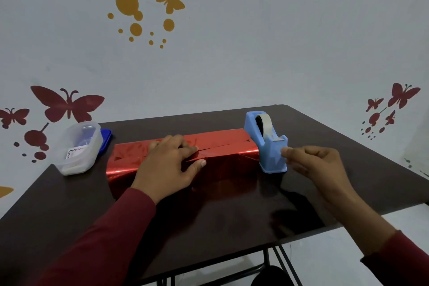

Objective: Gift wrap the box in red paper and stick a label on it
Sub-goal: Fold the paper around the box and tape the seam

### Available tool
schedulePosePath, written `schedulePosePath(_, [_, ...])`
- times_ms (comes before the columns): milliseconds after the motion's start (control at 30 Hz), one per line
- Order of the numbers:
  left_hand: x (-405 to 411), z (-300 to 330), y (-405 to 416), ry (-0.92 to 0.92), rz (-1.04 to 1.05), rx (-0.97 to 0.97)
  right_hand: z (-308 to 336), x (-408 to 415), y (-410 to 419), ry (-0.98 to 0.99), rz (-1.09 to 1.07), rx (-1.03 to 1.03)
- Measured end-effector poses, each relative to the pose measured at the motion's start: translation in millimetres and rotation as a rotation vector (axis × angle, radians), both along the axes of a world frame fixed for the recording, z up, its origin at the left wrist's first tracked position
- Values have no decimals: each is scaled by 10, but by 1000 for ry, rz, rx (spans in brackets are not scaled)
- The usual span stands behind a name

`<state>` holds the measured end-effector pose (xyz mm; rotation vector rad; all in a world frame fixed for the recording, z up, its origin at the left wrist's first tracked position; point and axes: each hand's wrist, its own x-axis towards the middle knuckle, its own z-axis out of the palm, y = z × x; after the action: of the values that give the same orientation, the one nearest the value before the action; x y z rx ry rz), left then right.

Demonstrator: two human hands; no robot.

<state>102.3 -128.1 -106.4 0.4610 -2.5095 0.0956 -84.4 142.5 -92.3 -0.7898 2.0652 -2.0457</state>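
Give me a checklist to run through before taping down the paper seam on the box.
1. Seam held closed: left hand presses the red paper flaps on top of the box. Ok.
2. Flaps overlapping along the whole seam: a thin gap shows toward the right. Not ok.
3. Tape dispenser within reach: right hand is beside its front. Ok.
4. Piece of tape in right hand: fingers are curled as if pinching, tape too clear to see. Cannot tell.
5. Label at hand: paper lies in the plastic tub on the left. Cannot tell.
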Motion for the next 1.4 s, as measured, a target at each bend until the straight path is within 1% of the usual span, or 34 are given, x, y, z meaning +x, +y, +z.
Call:
schedulePosePath(67, [-1, 4, 0, -6, 0, 3, 112, 49, 6, 72, 33, 6])
schedulePosePath(133, [1, 8, 4, -12, 1, 5, 242, 91, -9, 103, 84, 16])
schedulePosePath(233, [1, 10, 16, -3, 1, 6, 437, 166, -107, 82, 208, 46])
schedulePosePath(333, [3, 26, 44, 2, -4, 18, 605, 196, -314, -5, 320, 112])
schedulePosePath(400, [8, 47, 69, -15, -1, 23, 699, 186, -516, -44, 380, 203])
schedulePosePath(433, [27, 56, 74, -17, 5, 25, 742, 184, -646, -33, 420, 264])
schedulePosePath(600, [61, 97, 102, -6, 27, 99, 949, 104, -1227, 78, 600, 568])
schedulePosePath(700, [60, 112, 102, 24, 20, 159, 1007, 75, -1500, 130, 671, 730])
schedulePosePath(867, [42, 87, 65, 104, -3, 224, 1015, 111, -1781, 221, 712, 933])
schedulePosePath(967, [41, 82, 61, 104, -2, 226, 1010, 129, -1879, 226, 717, 986])
schedulePosePath(1133, [56, 103, 79, 103, 8, 244, 971, 132, -1934, 245, 700, 987])
schedulePosePath(1300, [45, 110, 96, 97, 16, 253, 941, 102, -1967, 210, 680, 961])
schedulePosePath(1400, [58, 112, 92, 92, 17, 254, 948, 123, -1973, 229, 672, 997])
